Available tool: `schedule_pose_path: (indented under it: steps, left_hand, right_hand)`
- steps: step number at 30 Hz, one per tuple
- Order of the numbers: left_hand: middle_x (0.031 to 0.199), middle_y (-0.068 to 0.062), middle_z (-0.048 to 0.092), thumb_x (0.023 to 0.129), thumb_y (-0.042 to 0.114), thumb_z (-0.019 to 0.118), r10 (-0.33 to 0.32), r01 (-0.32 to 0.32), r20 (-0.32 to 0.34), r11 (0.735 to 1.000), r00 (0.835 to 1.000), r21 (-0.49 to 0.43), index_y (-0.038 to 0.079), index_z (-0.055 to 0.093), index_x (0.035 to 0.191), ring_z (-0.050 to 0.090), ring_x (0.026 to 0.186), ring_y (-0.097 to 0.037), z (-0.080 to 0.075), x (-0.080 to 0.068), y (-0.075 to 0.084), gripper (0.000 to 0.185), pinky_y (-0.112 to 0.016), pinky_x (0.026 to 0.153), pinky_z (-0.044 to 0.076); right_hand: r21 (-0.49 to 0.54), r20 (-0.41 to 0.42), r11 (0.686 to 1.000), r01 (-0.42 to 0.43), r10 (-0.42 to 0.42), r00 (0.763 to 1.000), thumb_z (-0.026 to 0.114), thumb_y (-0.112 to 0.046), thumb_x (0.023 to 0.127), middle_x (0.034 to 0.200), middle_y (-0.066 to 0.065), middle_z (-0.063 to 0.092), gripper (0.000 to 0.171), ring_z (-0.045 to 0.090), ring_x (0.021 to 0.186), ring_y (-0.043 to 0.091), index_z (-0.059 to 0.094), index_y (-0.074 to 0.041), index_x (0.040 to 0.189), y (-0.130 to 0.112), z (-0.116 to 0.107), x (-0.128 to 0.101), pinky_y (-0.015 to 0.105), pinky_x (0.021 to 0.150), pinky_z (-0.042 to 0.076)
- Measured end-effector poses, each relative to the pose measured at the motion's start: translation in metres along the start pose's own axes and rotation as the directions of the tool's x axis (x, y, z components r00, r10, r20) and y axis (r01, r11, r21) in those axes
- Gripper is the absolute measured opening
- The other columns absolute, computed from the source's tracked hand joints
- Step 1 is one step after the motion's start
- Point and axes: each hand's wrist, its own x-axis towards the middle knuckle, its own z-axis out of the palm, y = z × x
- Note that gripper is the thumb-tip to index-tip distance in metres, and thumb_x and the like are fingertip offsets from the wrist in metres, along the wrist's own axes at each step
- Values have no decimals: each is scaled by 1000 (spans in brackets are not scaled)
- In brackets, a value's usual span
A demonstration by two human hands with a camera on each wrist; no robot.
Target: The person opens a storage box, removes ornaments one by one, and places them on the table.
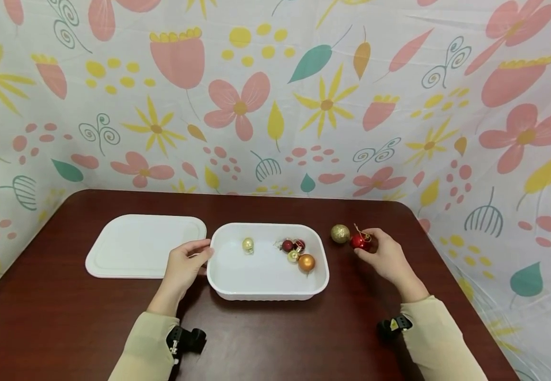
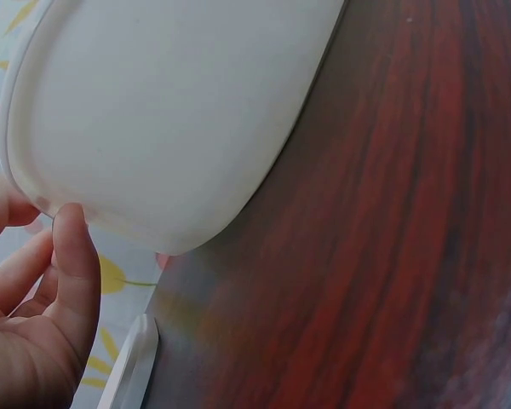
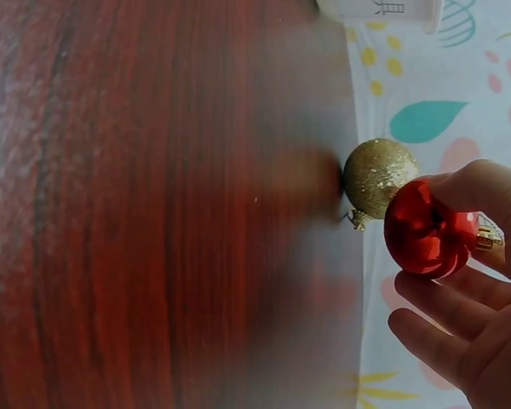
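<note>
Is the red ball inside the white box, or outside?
Outside: in the head view, the right hand holds the red ball to the right of the white box, near the gold ball.

Person wears plain pale-beige long sleeves (image 1: 145, 346); hands (image 1: 182, 269) bare. Left wrist: chunky black device (image 1: 188, 339), small silvery fittings. Right wrist: similar black mount (image 1: 390, 326) with small yellowish marking.

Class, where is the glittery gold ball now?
In the head view, the glittery gold ball sits right of the white dish, just left of the red ball in the right hand.
</note>
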Motion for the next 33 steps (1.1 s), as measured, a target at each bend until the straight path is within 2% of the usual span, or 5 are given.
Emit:
schedule_pose_path:
  steps: [14,22,33]
  left_hand:
    - [97,-8,65,88,10,65,-1,1,1,1000,1000,10,-2,63,119,62,67,-11,0,1,-1,33,-22,55,55]
    - [89,0,64,87,9,66,-8,8,2,1000,1000,-13,-4,62,119,61,63,-8,0,1,1,34,-21,54,55]
    - [88,1,64,87,8,66,-3,3,-1,1000,1000,-5,-4,62,118,64,67,-11,0,2,-1,34,-24,56,57]
  right_hand:
    - [-1,73,999,-32,32,997,70,-19,83,107,23,62,48,64,95,35,50,2,121,7,4,3,49,81,53]
    - [-25,101,999,-48,50,994,71,-19,82,103,22,63,49,62,91,32,50,2,121,8,4,5,47,78,52]
    - [-42,135,998,-55,61,989,71,-19,82,100,21,63,48,60,87,30,51,1,120,6,6,6,44,75,50]
